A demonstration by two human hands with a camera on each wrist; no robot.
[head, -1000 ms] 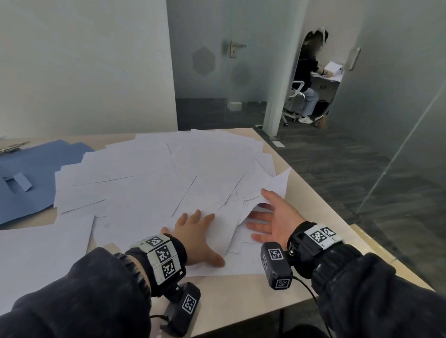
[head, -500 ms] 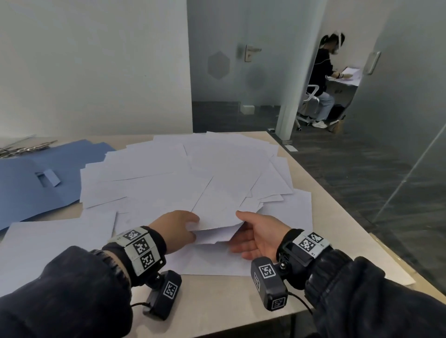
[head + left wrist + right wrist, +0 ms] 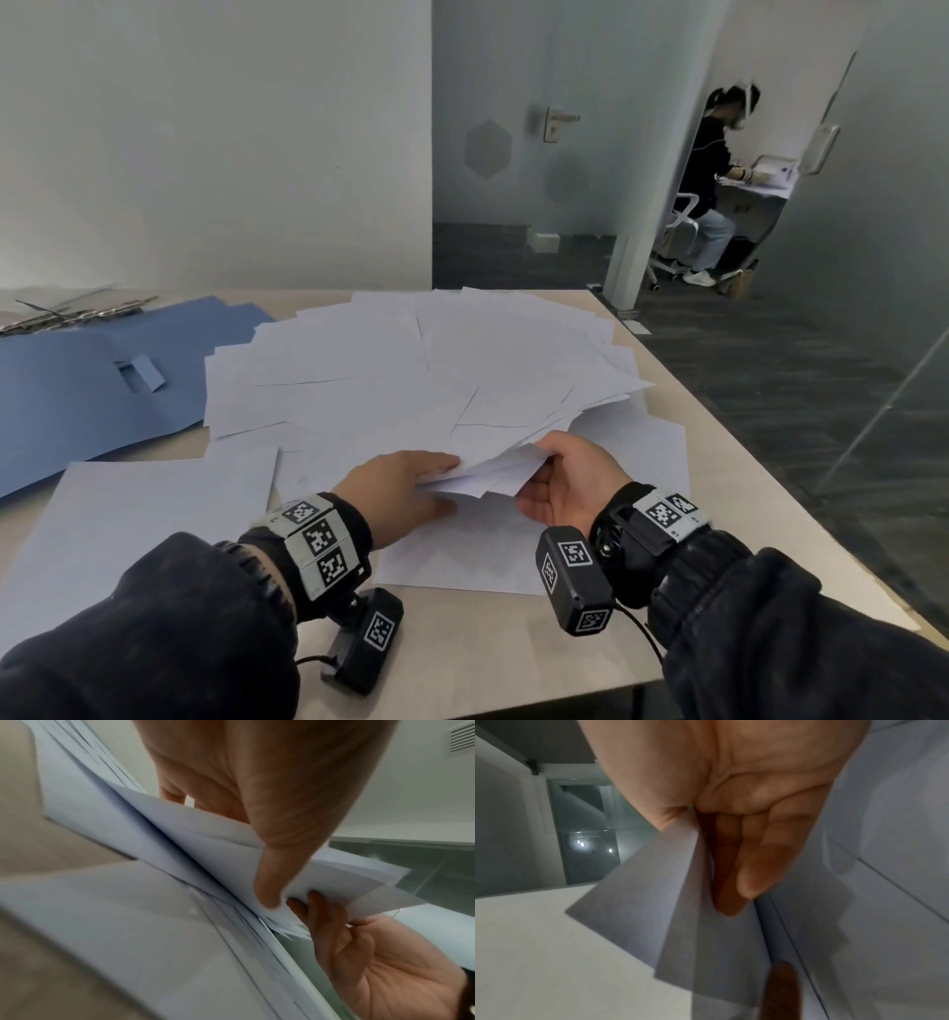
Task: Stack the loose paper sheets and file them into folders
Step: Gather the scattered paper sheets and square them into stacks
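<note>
Both hands, flat on the sheets (image 3: 411, 380) a second ago, now pinch a gathered bundle (image 3: 488, 470) just above the counter (image 3: 462, 668): left hand (image 3: 395, 488) on its left edge, right hand (image 3: 570, 483) opposite. Stacking has begun; blue folders (image 3: 77, 390) wait.

A: What are the sheets (image 3: 390, 380) made of?
B: Thin white paper, matt and smooth; the corners held up in the left wrist view (image 3: 205, 850) bend softly and let some light through.
A: And the table (image 3: 493, 652)?
B: A pale beige top, smooth and matt, like laminate; no grain shows.
A: The blue folders (image 3: 77, 406)?
B: Matt blue card, flat and smooth. Their clips (image 3: 77, 316) look like bright metal.
A: Anything glossy?
B: The glass wall (image 3: 893, 360) reflects light, and the door handle (image 3: 557, 123) looks like brushed metal. The floor (image 3: 770, 390) is dark and rough, like carpet.
A: The sleeves (image 3: 169, 637)?
B: Dark matt cloth, ribbed at the cuff. The wrist cameras (image 3: 572, 580) are matt black plastic.
</note>
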